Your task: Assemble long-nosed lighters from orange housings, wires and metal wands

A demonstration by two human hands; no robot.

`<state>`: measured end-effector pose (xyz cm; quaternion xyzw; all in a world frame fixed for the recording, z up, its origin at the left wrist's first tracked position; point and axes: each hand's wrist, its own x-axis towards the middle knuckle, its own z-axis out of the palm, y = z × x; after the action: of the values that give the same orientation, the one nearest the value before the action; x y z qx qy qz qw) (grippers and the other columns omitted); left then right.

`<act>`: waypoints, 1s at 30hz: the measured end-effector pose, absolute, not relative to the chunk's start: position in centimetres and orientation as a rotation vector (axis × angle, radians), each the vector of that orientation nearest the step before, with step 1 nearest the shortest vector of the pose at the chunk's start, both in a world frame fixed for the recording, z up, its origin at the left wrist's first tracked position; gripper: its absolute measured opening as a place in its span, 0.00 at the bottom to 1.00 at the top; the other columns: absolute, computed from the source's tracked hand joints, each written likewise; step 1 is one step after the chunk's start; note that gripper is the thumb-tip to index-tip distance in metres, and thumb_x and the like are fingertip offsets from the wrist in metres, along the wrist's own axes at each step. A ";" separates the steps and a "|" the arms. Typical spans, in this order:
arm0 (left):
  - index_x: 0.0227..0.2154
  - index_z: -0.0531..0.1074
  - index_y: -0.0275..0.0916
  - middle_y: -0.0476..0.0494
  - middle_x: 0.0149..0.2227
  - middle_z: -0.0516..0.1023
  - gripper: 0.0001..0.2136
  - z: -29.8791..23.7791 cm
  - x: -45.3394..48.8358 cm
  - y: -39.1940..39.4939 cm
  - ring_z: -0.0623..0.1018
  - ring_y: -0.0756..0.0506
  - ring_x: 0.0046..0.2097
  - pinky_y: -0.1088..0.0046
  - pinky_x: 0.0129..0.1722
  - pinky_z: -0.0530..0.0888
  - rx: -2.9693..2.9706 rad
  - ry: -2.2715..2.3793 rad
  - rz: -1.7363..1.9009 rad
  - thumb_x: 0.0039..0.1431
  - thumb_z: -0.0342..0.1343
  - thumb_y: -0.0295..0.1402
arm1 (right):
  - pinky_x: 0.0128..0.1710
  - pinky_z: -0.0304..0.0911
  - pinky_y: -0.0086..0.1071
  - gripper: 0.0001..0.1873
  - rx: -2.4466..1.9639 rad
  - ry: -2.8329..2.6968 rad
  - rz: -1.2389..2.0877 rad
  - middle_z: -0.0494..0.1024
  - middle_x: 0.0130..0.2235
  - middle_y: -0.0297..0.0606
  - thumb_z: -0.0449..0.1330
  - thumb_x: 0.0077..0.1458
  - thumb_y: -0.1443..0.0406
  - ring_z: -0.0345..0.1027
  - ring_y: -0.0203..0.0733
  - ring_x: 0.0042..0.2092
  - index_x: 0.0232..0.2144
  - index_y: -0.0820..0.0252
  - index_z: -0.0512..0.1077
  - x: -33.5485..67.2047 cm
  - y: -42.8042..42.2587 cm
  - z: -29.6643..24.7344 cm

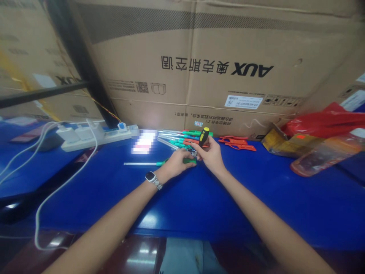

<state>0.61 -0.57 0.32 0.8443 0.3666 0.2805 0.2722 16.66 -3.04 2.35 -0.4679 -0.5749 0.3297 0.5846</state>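
My right hand (pixel 209 154) is closed round a screwdriver with a black and yellow handle (pixel 203 136), held upright with the handle pointing up. My left hand (pixel 178 163), with a watch on the wrist, is closed on a small dark object I cannot make out, right against the screwdriver's lower end. Both hands meet above the blue table (pixel 256 190). A green-handled screwdriver (pixel 148 163) lies flat under my left hand, its shaft pointing left. A pile of green and red-handled screwdrivers (pixel 182 139) lies just behind my hands.
A large AUX cardboard box (pixel 199 64) stands along the table's back. A white power strip (pixel 94 136) with plugs and white cables sits at the left. Red-handled tools (pixel 236 142) lie right of the pile. Red and clear plastic bags (pixel 322 140) fill the right side.
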 end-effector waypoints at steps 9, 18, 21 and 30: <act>0.42 0.77 0.41 0.39 0.45 0.77 0.22 2.2 -2.3 0.2 0.75 0.35 0.48 0.60 0.48 0.69 2.576 1.219 0.523 0.47 0.69 0.48 | 0.23 0.50 0.31 0.25 -1.642 -1.576 0.311 0.61 0.16 0.29 0.59 0.56 0.50 0.56 0.35 0.20 0.17 0.54 0.55 21.0 -5.8 3.5; 0.40 0.77 0.41 0.43 0.41 0.76 0.12 3.3 -3.4 0.3 0.76 0.42 0.41 0.69 0.42 0.69 2.652 1.011 0.356 0.56 0.64 0.40 | 0.29 0.57 0.36 0.14 -2.349 -1.812 0.186 0.78 0.32 0.50 0.54 0.58 0.56 0.76 0.56 0.37 0.29 0.58 0.72 22.5 -9.2 2.5; 0.46 0.74 0.40 0.41 0.45 0.74 0.13 3.4 -2.9 -0.3 0.76 0.42 0.42 0.67 0.43 0.71 2.671 0.926 0.438 0.61 0.60 0.40 | 0.31 0.61 0.38 0.16 -2.306 -1.795 0.184 0.78 0.34 0.50 0.55 0.58 0.53 0.75 0.57 0.37 0.35 0.59 0.73 22.5 -9.3 2.9; 0.51 0.70 0.40 0.38 0.48 0.70 0.12 5.7 0.2 0.4 0.74 0.40 0.49 0.60 0.50 0.73 2.908 0.664 0.703 0.68 0.52 0.35 | 0.50 0.61 0.47 0.25 -1.383 -2.281 -0.024 0.73 0.58 0.44 0.59 0.61 0.60 0.68 0.54 0.56 0.60 0.53 0.66 21.8 -6.3 4.7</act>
<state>0.18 0.37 5.68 0.9482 0.2164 0.2292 0.0386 21.84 -6.32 4.73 -0.5039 -0.8312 -0.0087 0.2346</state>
